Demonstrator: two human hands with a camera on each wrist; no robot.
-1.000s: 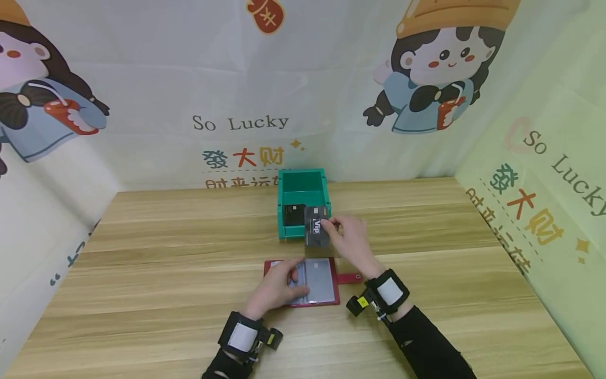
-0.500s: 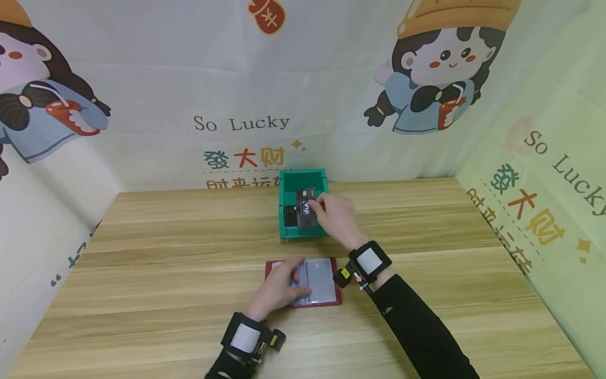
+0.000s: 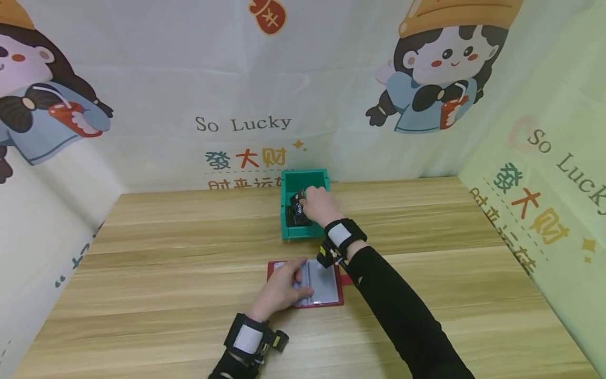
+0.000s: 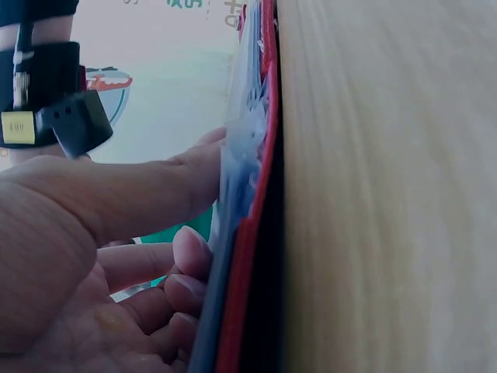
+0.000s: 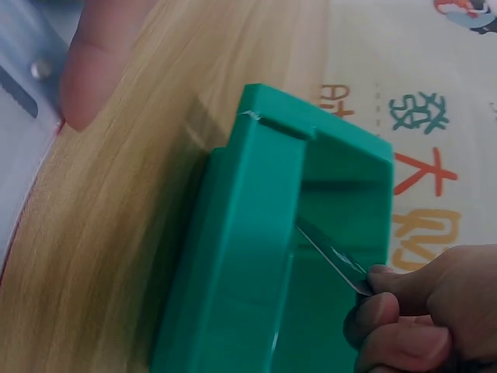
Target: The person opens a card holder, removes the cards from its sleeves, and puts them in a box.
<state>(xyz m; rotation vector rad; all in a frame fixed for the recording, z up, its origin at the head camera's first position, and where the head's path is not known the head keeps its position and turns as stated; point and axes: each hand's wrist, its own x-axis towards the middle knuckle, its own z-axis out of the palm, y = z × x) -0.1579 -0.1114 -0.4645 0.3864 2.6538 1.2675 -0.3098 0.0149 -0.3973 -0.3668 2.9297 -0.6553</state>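
Observation:
My right hand reaches into the green bin and pinches a dark VIP card between thumb and fingers. In the right wrist view the card is seen nearly edge-on, tilted down inside the bin. Another black card lies in the bin, mostly covered in the head view. My left hand rests on the opened red card holder, thumb and fingers spread over its clear sleeves. In the left wrist view the thumb touches the sleeves while the other fingers bend loosely beside them.
A wooden table carries the bin near its back edge and the card holder in front of it. The holder's red strap sticks out to the right. Printed cloth walls stand behind and at both sides.
My right hand has carried the VIP card forward and left, from above the card holder's far edge down into the green bin. The left hand has stayed on the card holder.

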